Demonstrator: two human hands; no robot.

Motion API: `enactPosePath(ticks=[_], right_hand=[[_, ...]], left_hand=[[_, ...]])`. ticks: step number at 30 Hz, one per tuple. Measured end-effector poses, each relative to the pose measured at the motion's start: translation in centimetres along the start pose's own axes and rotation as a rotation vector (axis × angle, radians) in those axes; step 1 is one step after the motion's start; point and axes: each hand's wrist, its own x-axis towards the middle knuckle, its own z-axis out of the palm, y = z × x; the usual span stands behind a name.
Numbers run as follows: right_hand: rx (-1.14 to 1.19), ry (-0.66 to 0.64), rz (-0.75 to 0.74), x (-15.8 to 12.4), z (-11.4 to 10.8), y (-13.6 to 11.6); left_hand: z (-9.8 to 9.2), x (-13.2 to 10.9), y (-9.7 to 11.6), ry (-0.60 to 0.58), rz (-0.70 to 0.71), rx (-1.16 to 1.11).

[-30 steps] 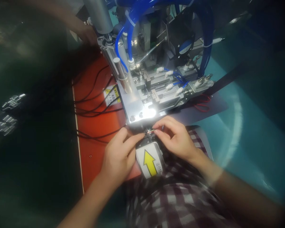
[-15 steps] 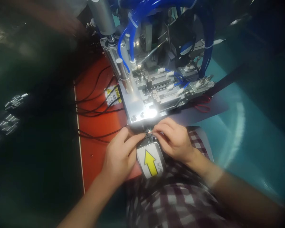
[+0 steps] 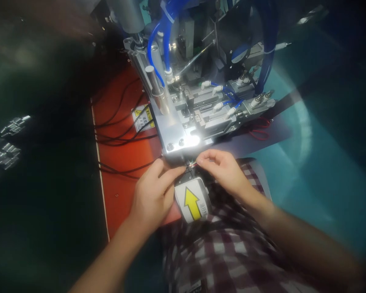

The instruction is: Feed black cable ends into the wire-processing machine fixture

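while pinching, with right hand (image 3: 222,169), thin multicoloured wires (image 3: 194,163) at twelve o'clock from white rounded yellow-arrowed block (image 3: 191,199), holding left hand (image 3: 154,191) curled near wires, at ten o'clock; cannot tell if gripping.

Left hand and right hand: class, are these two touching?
Apart. The head view shows a gap between the left hand and the right hand, with thin wires visible in it.

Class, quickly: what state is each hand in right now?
Left hand: thumb near the black fixture; grip cannot be told.
Right hand: closed, apparently pinching thin wires.
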Motion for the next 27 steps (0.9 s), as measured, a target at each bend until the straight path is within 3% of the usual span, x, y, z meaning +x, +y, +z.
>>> enactPosePath(ticks=[4, 14, 16, 22, 27], right_hand=[[0.044, -0.015, 0.028, 0.0, -0.3, 0.0], [-0.151, 0.055, -0.151, -0.2, 0.0, 0.6], [-0.237, 0.070, -0.246, -0.2, 0.2, 0.4], [-0.630, 0.069, -0.729, -0.4, -0.4, 0.5], [-0.650, 0.088, -0.780, -0.6, -0.7, 1.0]], left_hand=[[-0.1, 0.0, 0.1, -0.008, 0.002, -0.004], [-0.1, 0.1, 0.1, -0.003, -0.005, 0.018], [-0.1, 0.1, 0.1, 0.004, 0.003, 0.013], [0.0, 0.0, 0.1, 0.008, 0.003, 0.000], [-0.1, 0.1, 0.1, 0.003, 0.000, 0.008]])
